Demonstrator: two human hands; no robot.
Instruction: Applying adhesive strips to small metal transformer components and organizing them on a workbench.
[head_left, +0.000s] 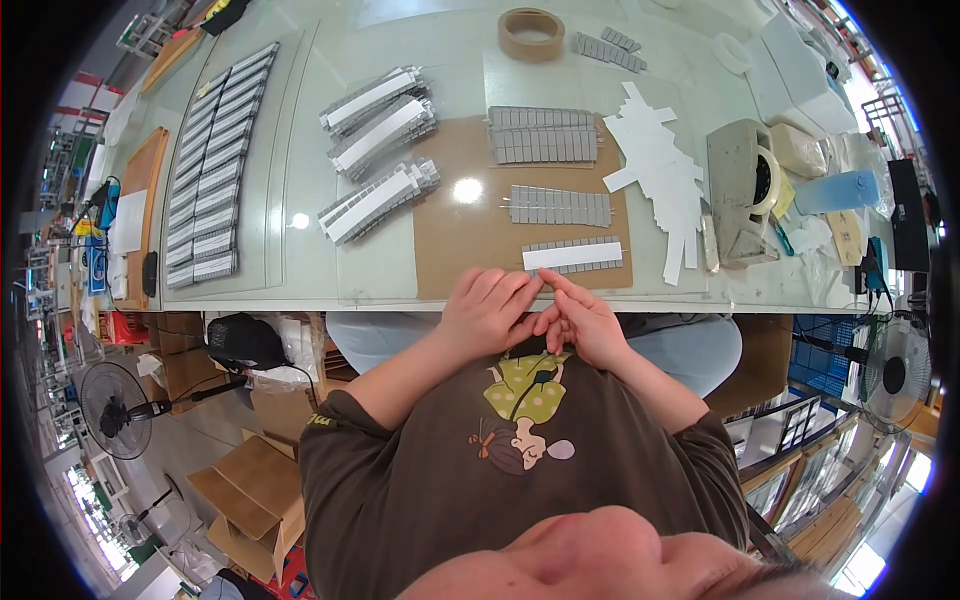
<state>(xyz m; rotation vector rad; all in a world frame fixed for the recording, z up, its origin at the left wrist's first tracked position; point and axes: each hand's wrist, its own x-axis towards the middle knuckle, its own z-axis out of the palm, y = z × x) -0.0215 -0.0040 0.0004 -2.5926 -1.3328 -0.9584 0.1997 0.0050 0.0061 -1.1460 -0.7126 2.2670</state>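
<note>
Both hands meet at the near edge of the bench (300,290), just near of a grey strip row with a white label (572,256) already on it. The left hand (487,312) and right hand (583,322) touch fingertips; whether either grip pinches something, I cannot tell. Far of it, two grey rows (558,206) lie bare, likely left to label; labelled bundles (378,190) sit far left.

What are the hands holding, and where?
Cannot tell: the left hand and right hand pinch together at the table edge, hiding anything between the fingertips.
</note>
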